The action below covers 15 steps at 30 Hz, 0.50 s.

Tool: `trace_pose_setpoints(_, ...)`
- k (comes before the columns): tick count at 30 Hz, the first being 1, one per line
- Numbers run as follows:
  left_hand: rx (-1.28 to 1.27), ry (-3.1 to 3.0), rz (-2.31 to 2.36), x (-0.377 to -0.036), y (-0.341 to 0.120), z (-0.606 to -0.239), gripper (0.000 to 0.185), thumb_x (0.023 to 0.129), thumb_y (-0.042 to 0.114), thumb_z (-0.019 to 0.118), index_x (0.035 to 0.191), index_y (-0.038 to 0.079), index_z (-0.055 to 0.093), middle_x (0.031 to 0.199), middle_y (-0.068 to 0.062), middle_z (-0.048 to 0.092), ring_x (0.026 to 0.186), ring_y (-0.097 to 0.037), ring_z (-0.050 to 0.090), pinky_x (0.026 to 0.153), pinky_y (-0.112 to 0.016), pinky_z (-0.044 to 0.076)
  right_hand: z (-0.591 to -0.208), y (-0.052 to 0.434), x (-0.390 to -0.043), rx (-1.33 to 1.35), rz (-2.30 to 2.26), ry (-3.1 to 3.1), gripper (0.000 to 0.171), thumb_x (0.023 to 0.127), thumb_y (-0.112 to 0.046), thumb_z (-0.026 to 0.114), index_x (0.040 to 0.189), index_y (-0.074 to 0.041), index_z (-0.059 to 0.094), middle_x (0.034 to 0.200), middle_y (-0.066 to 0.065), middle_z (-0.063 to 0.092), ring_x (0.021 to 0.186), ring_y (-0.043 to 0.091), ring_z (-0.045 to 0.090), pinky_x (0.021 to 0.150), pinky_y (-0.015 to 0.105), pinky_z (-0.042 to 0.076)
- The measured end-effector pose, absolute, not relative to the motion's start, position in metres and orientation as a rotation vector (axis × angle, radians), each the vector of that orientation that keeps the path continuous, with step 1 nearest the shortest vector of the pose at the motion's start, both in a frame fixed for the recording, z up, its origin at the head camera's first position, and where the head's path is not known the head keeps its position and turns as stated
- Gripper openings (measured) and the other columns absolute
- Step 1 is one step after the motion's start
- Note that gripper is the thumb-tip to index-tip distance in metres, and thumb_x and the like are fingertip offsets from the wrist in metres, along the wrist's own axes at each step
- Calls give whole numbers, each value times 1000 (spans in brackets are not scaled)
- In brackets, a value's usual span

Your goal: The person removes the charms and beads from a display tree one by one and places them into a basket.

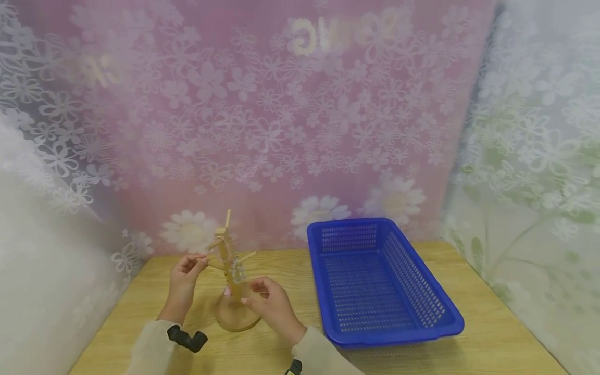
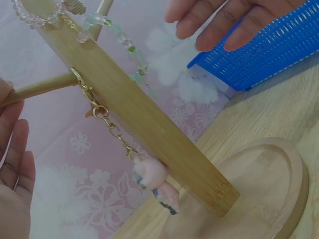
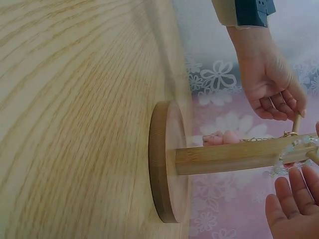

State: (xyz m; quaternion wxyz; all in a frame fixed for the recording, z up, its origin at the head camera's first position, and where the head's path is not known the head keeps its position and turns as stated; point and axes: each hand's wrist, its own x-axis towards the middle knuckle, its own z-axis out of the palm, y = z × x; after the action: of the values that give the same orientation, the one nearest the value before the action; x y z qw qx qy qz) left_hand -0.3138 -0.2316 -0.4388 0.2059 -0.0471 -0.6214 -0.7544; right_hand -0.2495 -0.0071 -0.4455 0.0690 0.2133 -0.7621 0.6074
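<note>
A wooden jewellery stand (image 2: 144, 129), an upright post with side pegs on a round base (image 1: 236, 325), stands on the table. My left hand (image 1: 184, 284) pinches the end of a left-hand peg (image 2: 45, 89) between thumb and finger. From that peg, close to the post, hangs a gold-clasped keychain with a pink charm (image 2: 149, 172). My right hand (image 1: 276, 310) is held beside the right of the post, fingers loosely bent and holding nothing. Higher up hang a green and clear bead bracelet (image 2: 132, 50) and a pale pink bead bracelet (image 2: 50, 20).
Right of the stand sits a blue perforated plastic basket (image 1: 398, 337) with nothing in it. The wooden table (image 1: 497, 307) ends at a flower-patterned backdrop (image 1: 281, 130), and patterned sheets flank both sides.
</note>
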Motion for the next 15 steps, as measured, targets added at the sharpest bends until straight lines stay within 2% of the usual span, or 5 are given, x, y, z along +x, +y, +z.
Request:
trace_pose_setpoints(3,-158,-1659,-2118,-313,-231,-439,19,88,-5,61,82,12,67,80,5,62,74,-7,58,75,-18,49,-447,-12,-251,672,1807,-2245,37,84,-26,71,108,0,60,107,11,64,99,22,60,88,40,48)
trace_pose_setpoints(8,-153,-1617,-2135,-313,-231,-439,12,87,-6,61,80,4,63,80,5,61,73,-7,57,74,-19,49,-444,-22,-251,637,1855,-2188,35,84,-25,72,108,-1,62,107,10,64,100,23,60,93,40,47)
trace_pose_setpoints(11,-187,-1587,-2141,-315,-230,-441,16,87,-8,60,79,5,63,78,4,61,72,-8,57,74,-19,49,-440,-27,-249,619,1865,-2170,33,84,-21,73,108,-1,62,108,11,64,101,25,59,94,38,46)
trace_pose_setpoints(15,-242,-1574,-2137,-319,-226,-443,23,87,-10,59,75,9,63,77,2,61,72,-9,57,74,-20,49,-440,-31,-250,578,1862,-2155,33,82,-25,74,107,-6,62,107,5,64,100,20,59,93,34,46)
